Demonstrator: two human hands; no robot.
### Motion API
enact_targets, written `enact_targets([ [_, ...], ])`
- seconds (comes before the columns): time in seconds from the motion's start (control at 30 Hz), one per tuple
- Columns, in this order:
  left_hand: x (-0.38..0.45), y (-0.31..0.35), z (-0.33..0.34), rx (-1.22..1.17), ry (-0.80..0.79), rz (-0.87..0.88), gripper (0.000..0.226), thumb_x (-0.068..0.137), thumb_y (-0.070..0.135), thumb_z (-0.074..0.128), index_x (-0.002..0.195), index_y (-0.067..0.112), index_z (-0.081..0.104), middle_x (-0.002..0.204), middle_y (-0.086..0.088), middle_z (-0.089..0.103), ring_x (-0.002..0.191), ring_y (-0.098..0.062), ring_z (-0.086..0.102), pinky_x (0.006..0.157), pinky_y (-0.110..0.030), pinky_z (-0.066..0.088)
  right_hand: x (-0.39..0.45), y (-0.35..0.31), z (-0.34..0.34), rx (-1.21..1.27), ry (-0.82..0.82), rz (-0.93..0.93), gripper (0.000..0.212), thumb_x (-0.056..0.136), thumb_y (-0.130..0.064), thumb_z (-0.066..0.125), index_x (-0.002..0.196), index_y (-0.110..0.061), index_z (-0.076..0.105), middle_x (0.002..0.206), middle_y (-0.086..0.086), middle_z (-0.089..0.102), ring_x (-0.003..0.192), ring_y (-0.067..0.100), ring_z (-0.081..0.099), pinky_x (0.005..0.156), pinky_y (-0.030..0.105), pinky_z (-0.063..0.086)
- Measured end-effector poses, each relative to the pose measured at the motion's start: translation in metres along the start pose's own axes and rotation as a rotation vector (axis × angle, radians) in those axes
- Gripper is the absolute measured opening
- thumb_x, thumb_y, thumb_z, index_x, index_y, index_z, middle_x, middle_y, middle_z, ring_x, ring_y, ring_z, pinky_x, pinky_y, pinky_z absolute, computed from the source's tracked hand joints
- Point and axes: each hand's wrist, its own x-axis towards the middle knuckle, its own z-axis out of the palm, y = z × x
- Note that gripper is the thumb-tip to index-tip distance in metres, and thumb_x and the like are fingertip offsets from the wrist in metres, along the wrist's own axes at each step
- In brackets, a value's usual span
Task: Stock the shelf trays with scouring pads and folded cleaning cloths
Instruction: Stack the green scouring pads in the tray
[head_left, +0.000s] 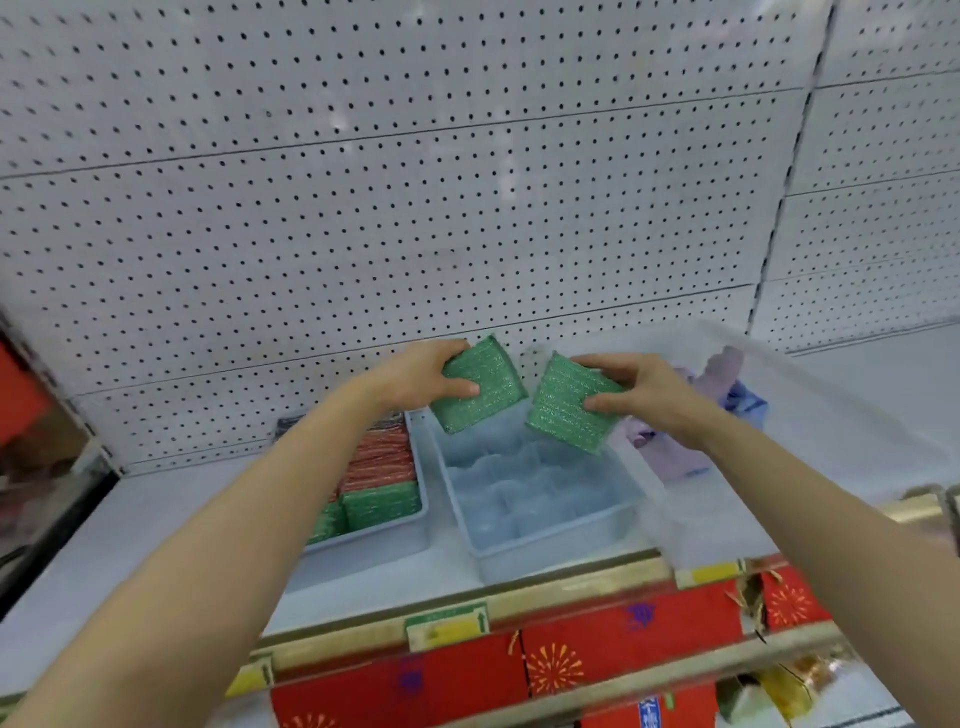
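Observation:
My left hand (426, 376) grips a green sparkly scouring pad (485, 410) with thumb across its face. My right hand (641, 392) grips a second green scouring pad (563, 410) the same way. Both pads hang tilted above the far end of an empty pale blue tray (545, 519) on the white shelf. To its left a second tray (405, 535) holds rows of red and green scouring pads (382, 483). Lilac and blue cleaning cloths (722, 395) lie in a clear plastic bin (810, 431) to the right.
A white pegboard wall (415, 182) rises behind the shelf. The shelf front carries a gold rail with yellow price tags (449, 631). Red boxes with firework prints (597, 660) sit on the shelf below. A red panel stands at far left.

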Motion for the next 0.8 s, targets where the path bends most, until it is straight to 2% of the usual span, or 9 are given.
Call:
enact_targets([
  [0.13, -0.04, -0.053, -0.006, 0.088, -0.075, -0.118, 0.019, 0.095, 0.028, 0.062, 0.109, 0.02, 0.052, 0.098, 0.003, 0.062, 0.082, -0.012, 0.061, 0.062, -0.019, 0.043, 0.014, -0.012, 0.061, -0.104, -0.041, -0.056, 0.054, 0.08, 0.003, 0.071, 0.121, -0.031, 0.061, 0.107, -0.012, 0.066, 0.094, -0.004, 0.061, 0.087, 0.013, 0.05],
  [0.2, -0.056, -0.07, -0.005, 0.134, -0.098, -0.162, 0.034, 0.096, 0.03, 0.061, 0.126, 0.016, 0.052, 0.122, -0.004, 0.062, 0.105, -0.022, 0.06, 0.079, -0.026, 0.046, 0.018, -0.019, 0.085, -0.192, -0.054, -0.11, 0.054, 0.08, 0.0, 0.071, 0.122, -0.033, 0.062, 0.107, -0.022, 0.063, 0.094, -0.01, 0.058, 0.091, 0.011, 0.046],
  [0.27, -0.068, -0.085, -0.001, 0.206, -0.125, -0.199, 0.056, 0.097, 0.031, 0.059, 0.145, 0.012, 0.038, 0.148, -0.008, 0.045, 0.131, -0.025, 0.046, 0.102, -0.03, 0.038, 0.021, -0.025, 0.105, -0.262, -0.071, -0.14, 0.052, 0.081, -0.002, 0.071, 0.123, -0.032, 0.062, 0.107, -0.023, 0.062, 0.093, -0.011, 0.057, 0.092, 0.008, 0.043],
  [0.33, -0.07, -0.093, 0.01, 0.273, -0.156, -0.209, 0.066, 0.097, 0.033, 0.058, 0.152, 0.013, 0.027, 0.156, -0.008, 0.034, 0.139, -0.026, 0.036, 0.111, -0.034, 0.03, 0.023, -0.028, 0.116, -0.286, -0.058, -0.139, 0.052, 0.082, -0.004, 0.071, 0.125, -0.031, 0.062, 0.112, -0.019, 0.063, 0.096, -0.006, 0.057, 0.094, 0.008, 0.043],
  [0.47, -0.068, -0.111, 0.036, 0.368, -0.185, -0.194, 0.06, 0.095, 0.031, 0.06, 0.147, 0.016, 0.036, 0.148, -0.008, 0.043, 0.132, -0.026, 0.045, 0.109, -0.042, 0.039, 0.022, -0.029, 0.135, -0.278, -0.057, -0.125, 0.053, 0.082, -0.002, 0.07, 0.128, -0.026, 0.061, 0.119, -0.01, 0.064, 0.107, 0.005, 0.059, 0.1, 0.018, 0.044],
  [0.63, -0.074, -0.131, 0.077, 0.421, -0.109, -0.081, 0.054, 0.096, 0.027, 0.058, 0.145, 0.015, 0.039, 0.141, -0.008, 0.043, 0.129, -0.027, 0.039, 0.109, -0.041, 0.036, 0.021, -0.026, 0.156, -0.285, -0.058, -0.149, 0.053, 0.082, -0.002, 0.07, 0.128, -0.026, 0.06, 0.121, -0.011, 0.063, 0.108, 0.003, 0.058, 0.093, 0.01, 0.041],
  [0.7, -0.076, -0.136, 0.074, 0.327, -0.074, -0.076, 0.051, 0.095, 0.035, 0.057, 0.14, 0.015, 0.043, 0.135, -0.006, 0.046, 0.124, -0.025, 0.042, 0.106, -0.039, 0.038, 0.021, -0.023, 0.165, -0.294, -0.072, -0.146, 0.053, 0.082, -0.002, 0.069, 0.128, -0.027, 0.061, 0.12, -0.011, 0.064, 0.106, 0.002, 0.058, 0.088, 0.002, 0.04],
  [0.8, -0.084, -0.146, 0.056, 0.198, 0.085, -0.055, 0.042, 0.099, 0.042, 0.048, 0.134, 0.018, 0.049, 0.131, 0.001, 0.05, 0.12, -0.016, 0.044, 0.104, -0.034, 0.039, 0.023, -0.022, 0.18, -0.264, -0.082, -0.16, 0.053, 0.081, 0.0, 0.07, 0.125, -0.03, 0.062, 0.117, -0.013, 0.064, 0.103, -0.001, 0.058, 0.086, 0.002, 0.041],
])
